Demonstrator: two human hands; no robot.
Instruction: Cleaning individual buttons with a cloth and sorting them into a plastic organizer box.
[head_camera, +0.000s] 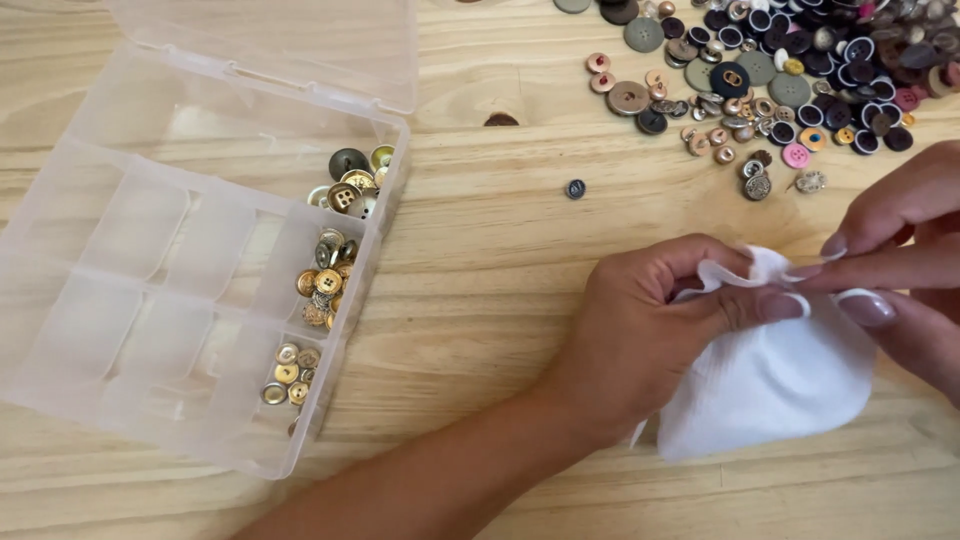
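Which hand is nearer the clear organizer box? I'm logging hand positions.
Left. The left hand holds the white cloth pouch, apart from the clear organizer box on its right side; the right hand is farther right, beyond the pouch.

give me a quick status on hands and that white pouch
Left hand and right hand both pinching the small white cloth pouch at its mouth. Pouch on the pale wooden table. Nothing in the way.

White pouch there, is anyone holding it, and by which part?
Yes. Both hands hold the white pouch by its open top rim: the left hand pinches one side, the right hand the other.
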